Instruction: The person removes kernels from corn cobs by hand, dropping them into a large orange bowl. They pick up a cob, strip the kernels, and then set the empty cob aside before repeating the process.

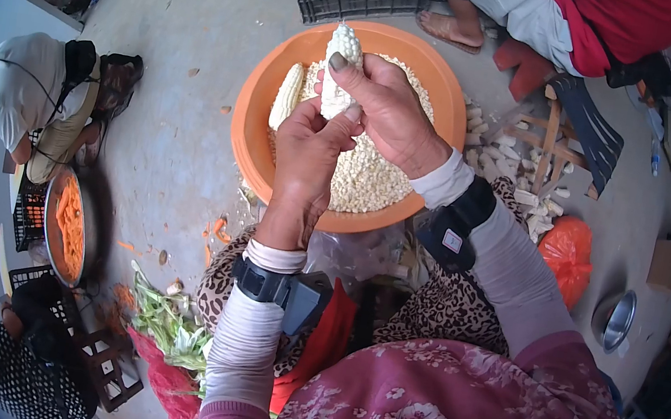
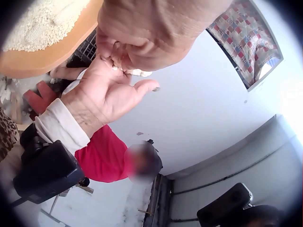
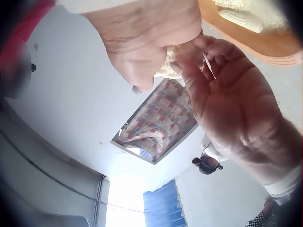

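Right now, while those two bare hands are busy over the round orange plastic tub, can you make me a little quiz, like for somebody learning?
1. What do the left hand and right hand both hold above the round orange plastic tub?
2. True or false: the bright red plastic bag is outside the tub.
3. What lies loose in a heap inside the tub? A) green leaves B) small pale kernels C) orange strips

Key: 1. A whitish, tapered corn cob. 2. True. 3. B.
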`<state>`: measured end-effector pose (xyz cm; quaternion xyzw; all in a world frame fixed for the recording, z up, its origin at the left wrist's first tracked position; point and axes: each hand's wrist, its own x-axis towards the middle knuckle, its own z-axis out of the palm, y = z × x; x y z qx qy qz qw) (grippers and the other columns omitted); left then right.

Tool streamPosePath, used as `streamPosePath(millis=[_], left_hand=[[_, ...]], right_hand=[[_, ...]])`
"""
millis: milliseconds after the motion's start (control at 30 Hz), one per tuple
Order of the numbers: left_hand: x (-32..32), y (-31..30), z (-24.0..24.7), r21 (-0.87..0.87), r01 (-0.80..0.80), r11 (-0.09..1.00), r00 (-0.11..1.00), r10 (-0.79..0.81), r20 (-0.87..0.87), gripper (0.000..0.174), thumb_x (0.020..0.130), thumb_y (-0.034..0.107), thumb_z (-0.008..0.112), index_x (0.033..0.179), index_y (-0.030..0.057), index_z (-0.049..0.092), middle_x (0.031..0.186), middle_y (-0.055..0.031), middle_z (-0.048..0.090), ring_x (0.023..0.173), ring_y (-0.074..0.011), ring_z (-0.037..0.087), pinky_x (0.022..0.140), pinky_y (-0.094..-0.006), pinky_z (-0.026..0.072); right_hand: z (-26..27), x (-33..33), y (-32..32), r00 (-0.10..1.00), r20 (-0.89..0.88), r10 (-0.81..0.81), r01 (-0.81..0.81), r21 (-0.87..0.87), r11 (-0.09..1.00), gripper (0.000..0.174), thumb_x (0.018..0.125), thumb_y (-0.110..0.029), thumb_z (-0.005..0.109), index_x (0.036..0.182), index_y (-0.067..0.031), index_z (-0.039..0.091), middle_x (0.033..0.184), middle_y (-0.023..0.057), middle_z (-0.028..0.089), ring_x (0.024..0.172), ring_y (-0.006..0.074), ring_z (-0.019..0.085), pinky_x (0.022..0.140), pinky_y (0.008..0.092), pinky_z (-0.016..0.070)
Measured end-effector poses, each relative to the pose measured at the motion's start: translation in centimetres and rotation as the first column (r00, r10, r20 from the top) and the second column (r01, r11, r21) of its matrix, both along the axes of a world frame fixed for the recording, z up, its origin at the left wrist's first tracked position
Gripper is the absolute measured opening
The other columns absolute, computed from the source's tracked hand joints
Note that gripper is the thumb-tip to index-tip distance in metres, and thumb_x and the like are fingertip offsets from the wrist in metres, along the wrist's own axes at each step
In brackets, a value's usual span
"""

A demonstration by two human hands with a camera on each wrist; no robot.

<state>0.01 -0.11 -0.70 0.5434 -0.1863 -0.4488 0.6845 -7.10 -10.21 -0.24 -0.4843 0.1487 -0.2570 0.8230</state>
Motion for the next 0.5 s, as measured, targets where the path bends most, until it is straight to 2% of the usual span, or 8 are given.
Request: streamPosePath(millis=[33, 233, 400, 467, 500], left_hand=[[0.0, 0.0, 0.0, 0.032, 0.002, 0.999, 1.000, -0.003, 0.023, 0.017, 0.086, 0.011, 0.062, 0.099, 0.0000, 0.059, 0.084, -0.0037, 0.062, 0.074, -0.0103, 0.059, 0.063, -0.0211, 0.0457], [0.1, 0.0, 0.0, 0.072, 0.001, 0.997, 0.990, -0.011, 0.140, 0.019, 0.085, 0.012, 0.063, 0.099, -0.0006, 0.059, 0.082, -0.0038, 0.062, 0.073, -0.0101, 0.058, 0.062, -0.0212, 0.0442], [0.1, 0.2, 0.0, 0.072, 0.009, 0.997, 0.978, -0.024, 0.206, 0.021, 0.085, 0.013, 0.063, 0.100, -0.0013, 0.059, 0.081, -0.0036, 0.061, 0.073, -0.0100, 0.057, 0.063, -0.0220, 0.0434], [0.0, 0.2, 0.0, 0.041, -0.025, 0.999, 0.981, 0.016, 0.194, 0.020, 0.084, 0.009, 0.062, 0.101, -0.0019, 0.061, 0.074, -0.0021, 0.059, 0.064, -0.0067, 0.051, 0.057, -0.0206, 0.0417], [0.0, 0.2, 0.0, 0.041, -0.024, 0.999, 0.981, 0.016, 0.194, 0.020, 0.084, 0.009, 0.062, 0.101, -0.0019, 0.061, 0.074, -0.0021, 0.059, 0.064, -0.0067, 0.051, 0.057, -0.0206, 0.0417]], right_hand=[[-0.1, 0.0, 0.0, 0.995, -0.097, -0.028, 0.023, -0.054, 0.998, 0.029, 0.094, -0.025, 0.050, 0.101, 0.0035, 0.054, 0.091, 0.0078, 0.058, 0.081, 0.0097, 0.056, 0.068, 0.0231, 0.0461], [-1.0, 0.6, -0.3, 0.999, -0.041, -0.020, 0.018, -0.042, 0.999, 0.026, 0.094, -0.021, 0.047, 0.101, 0.0035, 0.053, 0.092, 0.0079, 0.058, 0.082, 0.0107, 0.056, 0.071, 0.0243, 0.0461], [-1.0, 0.5, -0.4, 0.998, -0.065, 0.019, -0.023, -0.063, 0.998, 0.026, 0.095, -0.019, 0.044, 0.106, 0.0041, 0.050, 0.095, 0.0075, 0.057, 0.086, 0.0101, 0.054, 0.074, 0.0246, 0.0449], [-0.9, 0.4, -0.3, 0.996, -0.081, 0.023, -0.029, -0.071, 0.997, 0.027, 0.095, -0.019, 0.044, 0.108, 0.0044, 0.049, 0.097, 0.0072, 0.056, 0.087, 0.0098, 0.053, 0.075, 0.0246, 0.0445], [-0.9, 0.4, -0.3, 0.997, -0.072, 0.026, -0.032, -0.074, 0.997, 0.028, 0.095, -0.019, 0.044, 0.108, 0.0046, 0.049, 0.097, 0.0069, 0.055, 0.088, 0.0095, 0.052, 0.075, 0.0244, 0.0442]])
